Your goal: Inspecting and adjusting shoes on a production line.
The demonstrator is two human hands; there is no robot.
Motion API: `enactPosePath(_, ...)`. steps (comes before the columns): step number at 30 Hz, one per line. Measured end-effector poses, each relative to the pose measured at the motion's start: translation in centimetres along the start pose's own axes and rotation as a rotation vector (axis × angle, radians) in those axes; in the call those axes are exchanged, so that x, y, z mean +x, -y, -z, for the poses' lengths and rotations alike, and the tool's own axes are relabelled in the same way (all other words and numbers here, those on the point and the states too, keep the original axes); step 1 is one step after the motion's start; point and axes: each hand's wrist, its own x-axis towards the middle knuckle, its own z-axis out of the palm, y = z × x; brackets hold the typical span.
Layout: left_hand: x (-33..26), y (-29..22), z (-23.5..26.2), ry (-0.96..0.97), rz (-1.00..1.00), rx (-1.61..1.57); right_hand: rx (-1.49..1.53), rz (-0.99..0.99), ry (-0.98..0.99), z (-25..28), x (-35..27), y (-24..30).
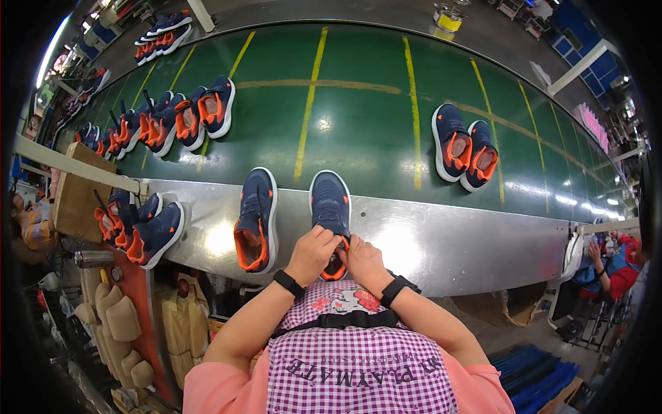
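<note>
Both hands meet at the heel end of 1 navy shoe (pixel 330 207) with a white sole and orange lining, which lies on the steel ledge (pixel 441 241) in front of the person, toe pointing away. The left hand (pixel 314 252) is curled shut on the heel collar from the left, fingers folded over the opening. The right hand (pixel 363 261) is closed on the same collar from the right, touching the left hand, so the heel opening is mostly hidden. Each wrist wears a black band.

Just left of the left hand, a matching shoe (pixel 256 221) lies on the ledge beside the held one, not touching it, its orange lining open to view. Further left, a cluster of the same shoes (pixel 141 231) sits at the ledge's end, with tan shoe lasts (pixel 117 317) below them.

Beyond the hands runs a green conveyor belt (pixel 358 124) with yellow stripes. Up and to the right of the right hand, 2 shoes (pixel 464 146) rest side by side on it. Far up to the left, a row of shoes (pixel 176 119) stretches away along the belt.
</note>
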Motion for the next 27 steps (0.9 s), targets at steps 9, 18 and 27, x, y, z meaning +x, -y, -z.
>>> enactPosePath(9,0.8,0.6,0.7,-0.046,0.081,0.109,-0.052,-0.057,0.110,0.8,1.2,1.3)
enactPosePath(18,0.4,0.0,-1.0,-0.113,0.120,0.081,-0.095,-0.071,0.013,-0.3,1.3,0.6)
enactPosePath(27,-3.6,0.0,4.3,-0.232,0.378,-0.013,-0.024,-0.173,-0.049,0.3,0.4,-1.3)
